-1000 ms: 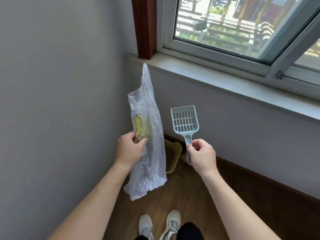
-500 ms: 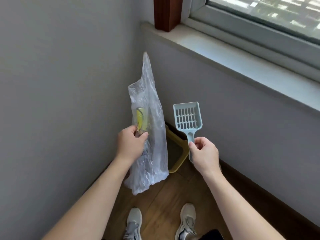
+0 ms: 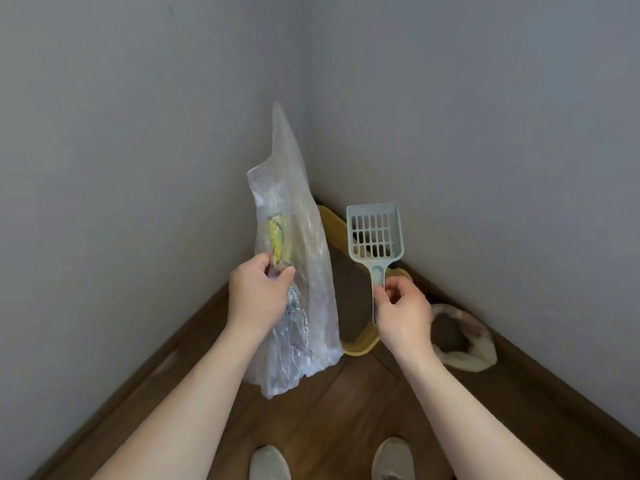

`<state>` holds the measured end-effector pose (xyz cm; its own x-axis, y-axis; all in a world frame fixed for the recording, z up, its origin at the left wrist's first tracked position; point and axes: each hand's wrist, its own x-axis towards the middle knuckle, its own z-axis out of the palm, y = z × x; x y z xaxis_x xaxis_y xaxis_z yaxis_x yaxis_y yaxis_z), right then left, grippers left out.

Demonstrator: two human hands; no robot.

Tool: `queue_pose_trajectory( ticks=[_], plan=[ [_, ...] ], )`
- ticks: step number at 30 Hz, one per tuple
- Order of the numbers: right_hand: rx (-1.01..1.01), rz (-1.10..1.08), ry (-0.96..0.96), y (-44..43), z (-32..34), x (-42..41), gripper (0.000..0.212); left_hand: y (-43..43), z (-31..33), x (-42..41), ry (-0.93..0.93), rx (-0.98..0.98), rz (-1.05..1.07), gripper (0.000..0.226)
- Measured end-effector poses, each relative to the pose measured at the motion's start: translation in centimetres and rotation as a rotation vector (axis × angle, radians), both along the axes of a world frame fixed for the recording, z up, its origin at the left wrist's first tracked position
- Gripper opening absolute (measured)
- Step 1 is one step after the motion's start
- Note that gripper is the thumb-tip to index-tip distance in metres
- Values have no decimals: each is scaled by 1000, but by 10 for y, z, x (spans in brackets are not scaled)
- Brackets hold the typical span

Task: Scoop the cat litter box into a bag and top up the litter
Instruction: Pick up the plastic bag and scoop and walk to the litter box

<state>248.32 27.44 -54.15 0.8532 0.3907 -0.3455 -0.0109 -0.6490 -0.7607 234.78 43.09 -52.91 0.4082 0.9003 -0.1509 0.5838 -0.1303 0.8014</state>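
My left hand (image 3: 261, 295) pinches a clear plastic bag (image 3: 304, 292) with a yellow print, held upright in front of the corner. My right hand (image 3: 403, 311) grips the handle of a pale blue slotted litter scoop (image 3: 374, 235), its head pointing up. Behind both, on the floor in the corner, lies a yellow litter box (image 3: 356, 346), partly hidden by the bag and the scoop. An open beige sack (image 3: 464, 344) with dark contents sits on the floor to the right of the box, against the wall.
Two grey walls meet in the corner behind the box, with dark skirting along both. The floor (image 3: 332, 410) is brown wood. My two light shoes (image 3: 270, 464) show at the bottom edge.
My view has tilted down: the window and sill have left the frame, and the litter box and beige sack have come into sight. Both hands hold the bag and scoop as before.
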Motion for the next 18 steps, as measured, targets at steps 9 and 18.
queue_pose_trajectory(
  ticks=[9, 18],
  plan=[
    [-27, -103, 71, 31, -226, -10, 16, 9, -221, 6, 50, -1, -33, 16],
    [-139, -241, 190, 50, -351, 7, 19, 19, -325, 28, 38, -11, -111, 28]
  ],
)
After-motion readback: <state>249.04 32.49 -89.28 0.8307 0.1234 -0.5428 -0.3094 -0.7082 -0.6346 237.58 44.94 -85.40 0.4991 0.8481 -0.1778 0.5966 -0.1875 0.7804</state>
